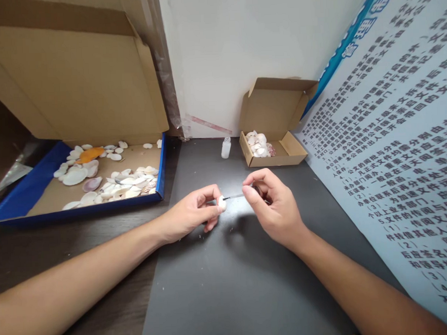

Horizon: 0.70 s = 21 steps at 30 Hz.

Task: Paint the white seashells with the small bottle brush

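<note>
Between the thumb and fingers of my left hand point(199, 207) is a small white seashell point(221, 203). My right hand point(271, 205) pinches the dark cap of a thin brush point(235, 196), mostly hidden by the fingers. The brush's dark tip points left and meets the shell, or comes very close to it. Beyond both hands a small whitish bottle point(226, 148) stands upright with its neck uncapped. Its contents look pale.
At left, a blue-sided cardboard box point(159, 187) stands open, holding many loose shells point(128, 184). A smaller brown box point(277, 160) with white shells point(257, 144) sits at the back right. A printed poster point(392, 130) borders the dark mat point(214, 306) on the right.
</note>
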Motion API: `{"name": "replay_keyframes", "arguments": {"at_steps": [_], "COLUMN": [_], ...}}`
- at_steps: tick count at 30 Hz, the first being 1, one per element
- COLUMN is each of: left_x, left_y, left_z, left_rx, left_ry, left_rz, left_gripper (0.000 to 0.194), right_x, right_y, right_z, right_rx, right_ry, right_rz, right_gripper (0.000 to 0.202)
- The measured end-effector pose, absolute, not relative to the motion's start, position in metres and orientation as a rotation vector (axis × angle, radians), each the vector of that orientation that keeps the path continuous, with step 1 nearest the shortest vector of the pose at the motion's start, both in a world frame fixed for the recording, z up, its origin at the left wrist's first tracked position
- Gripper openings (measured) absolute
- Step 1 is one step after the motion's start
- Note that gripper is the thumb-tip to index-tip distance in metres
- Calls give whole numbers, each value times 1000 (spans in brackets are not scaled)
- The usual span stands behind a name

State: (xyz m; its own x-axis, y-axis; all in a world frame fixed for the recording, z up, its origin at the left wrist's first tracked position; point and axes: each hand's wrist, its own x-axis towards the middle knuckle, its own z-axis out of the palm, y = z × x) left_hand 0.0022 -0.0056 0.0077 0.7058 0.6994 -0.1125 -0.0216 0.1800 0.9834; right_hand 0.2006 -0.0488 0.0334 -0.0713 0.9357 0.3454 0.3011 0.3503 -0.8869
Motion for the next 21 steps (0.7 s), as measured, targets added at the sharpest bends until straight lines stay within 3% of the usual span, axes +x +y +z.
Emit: {"name": "replay_keyframes", "arguments": {"at_steps": [21], "left_x": [4], "left_y": [-7], "left_z": [13], "left_rx": [1236], "left_ry": [653], "left_rz": [542], "left_gripper": [23], "right_x": [200], "right_y": [-46], "right_z": [33], "right_rx": [-1155], "right_ry": [-1573], "right_rz": [780], "right_gripper": [9]}}
